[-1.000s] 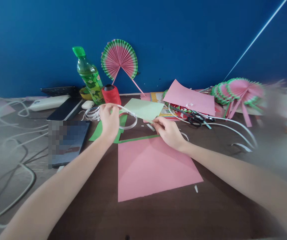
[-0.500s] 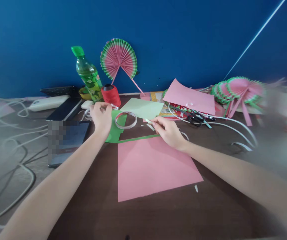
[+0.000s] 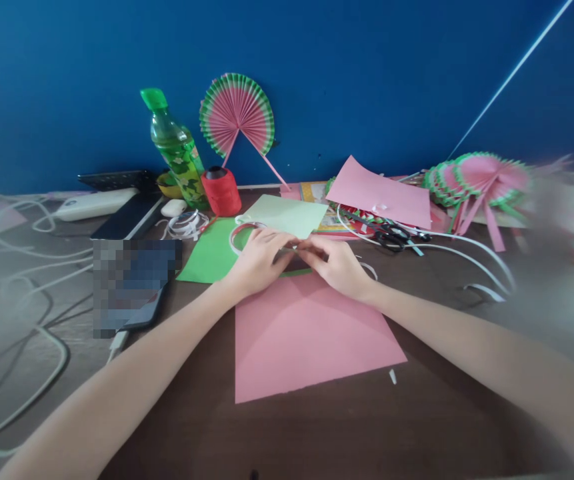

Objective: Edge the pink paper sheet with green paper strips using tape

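Observation:
My left hand (image 3: 263, 261) and my right hand (image 3: 335, 265) meet above the far edge of the pink paper sheet (image 3: 311, 340), fingertips pinched together. A tiny white strip (image 3: 295, 247) shows between them, mostly hidden by my fingers; what my left fingertips grip is not clear. A roll of double-sided tape (image 3: 238, 235) lies just behind my left hand, partly covered by it. Under the roll is a green paper sheet (image 3: 207, 253), and a pale green sheet (image 3: 291, 212) lies beyond. A narrow green strip (image 3: 297, 273) runs along the pink sheet's far edge.
A green bottle (image 3: 177, 150) and a red object (image 3: 223, 192) stand at the back. A folded paper fan (image 3: 237, 110) leans on the wall. Scissors (image 3: 391, 237) and more fans (image 3: 487, 177) lie right; a phone (image 3: 141, 287) and cables (image 3: 59, 353) lie left.
My left hand has moved right and down from near the red object to meet my right hand, now partly covering the tape roll. My right hand has stayed almost in place.

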`<state>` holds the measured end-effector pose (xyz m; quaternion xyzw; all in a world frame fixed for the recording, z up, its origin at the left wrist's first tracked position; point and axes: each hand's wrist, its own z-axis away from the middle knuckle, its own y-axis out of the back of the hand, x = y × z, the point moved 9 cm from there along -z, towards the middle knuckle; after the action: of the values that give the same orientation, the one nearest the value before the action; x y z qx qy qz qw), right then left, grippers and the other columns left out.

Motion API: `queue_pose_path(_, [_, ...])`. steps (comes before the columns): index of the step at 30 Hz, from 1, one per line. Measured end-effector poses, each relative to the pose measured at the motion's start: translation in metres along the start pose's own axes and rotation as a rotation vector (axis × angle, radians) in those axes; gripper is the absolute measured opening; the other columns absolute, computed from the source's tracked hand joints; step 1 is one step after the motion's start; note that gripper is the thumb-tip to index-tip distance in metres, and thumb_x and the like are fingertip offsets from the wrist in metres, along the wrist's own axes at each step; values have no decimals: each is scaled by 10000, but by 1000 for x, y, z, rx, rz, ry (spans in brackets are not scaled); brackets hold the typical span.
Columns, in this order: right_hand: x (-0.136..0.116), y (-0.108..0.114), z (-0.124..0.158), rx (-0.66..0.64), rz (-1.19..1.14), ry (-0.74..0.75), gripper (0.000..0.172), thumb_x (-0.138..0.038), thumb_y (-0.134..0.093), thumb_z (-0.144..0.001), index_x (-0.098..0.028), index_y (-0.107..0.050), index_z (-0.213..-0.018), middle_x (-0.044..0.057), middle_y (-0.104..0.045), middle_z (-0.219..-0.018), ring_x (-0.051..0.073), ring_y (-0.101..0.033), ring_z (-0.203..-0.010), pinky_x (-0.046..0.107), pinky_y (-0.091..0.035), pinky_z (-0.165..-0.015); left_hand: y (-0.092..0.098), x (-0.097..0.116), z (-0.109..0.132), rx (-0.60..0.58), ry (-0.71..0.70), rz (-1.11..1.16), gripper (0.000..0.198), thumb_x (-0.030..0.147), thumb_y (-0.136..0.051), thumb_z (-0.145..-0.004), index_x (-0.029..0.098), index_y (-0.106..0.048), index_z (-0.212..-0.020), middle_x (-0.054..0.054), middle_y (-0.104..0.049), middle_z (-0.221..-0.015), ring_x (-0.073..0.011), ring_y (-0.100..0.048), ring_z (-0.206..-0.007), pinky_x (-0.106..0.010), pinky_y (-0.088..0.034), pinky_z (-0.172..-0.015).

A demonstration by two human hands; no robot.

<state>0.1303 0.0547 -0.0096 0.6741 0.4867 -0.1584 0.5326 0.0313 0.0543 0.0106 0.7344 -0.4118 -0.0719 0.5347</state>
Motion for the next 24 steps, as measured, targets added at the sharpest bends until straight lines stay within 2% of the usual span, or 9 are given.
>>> queue_pose_path(4, [8,1,0,21,-108,-63,135,-255,-530,-812,-167,-598,-888,-17,-574,-598,128,-540,-572,263,-409,-601,11,-21,2,127,149,60,116,175,-471,-791,198,-583,-809,-26,-639,-852,-188,-532,-892,-324,-381,-851])
queue_pose_path(7, [12,2,-1,28,-185,-89,128,-242,-510,-815,-166,-596,-871,-16,-579,-603,127,-556,-572,264,-418,-600,13,-32,4,146,216,71,112,149,-463,-755,196,-563,-774,-28,-626,-840,-191,-522,-891,-328,-379,-843])
queue_pose_path(13, [16,10,-2,107,-109,-129,102,-234,-480,-812,-174,-559,-788,-3,-574,-649,131,-534,-607,276,-398,-620,12,-17,6,120,104,-45,169,130,-486,-682,194,-568,-814,-28,-628,-862,-208,-504,-911,-363,-332,-880])
queue_pose_path(18, [22,15,-1,174,-133,-161,112,-265,-468,-815,-180,-535,-786,8,-582,-696,140,-535,-646,276,-393,-623,12,-10,6,115,67,-73,186,189,-521,-702,204,-591,-874,-35,-637,-891,-218,-500,-925,-373,-330,-879])
queue_pose_path(24, [26,13,-1,167,-155,-187,115,-271,-463,-819,-185,-527,-775,-5,-544,-663,138,-520,-628,281,-390,-620,-4,-4,4,-33,-41,-4,207,152,-450,-778,209,-631,-861,-22,-662,-874,-200,-505,-950,-373,-314,-929])
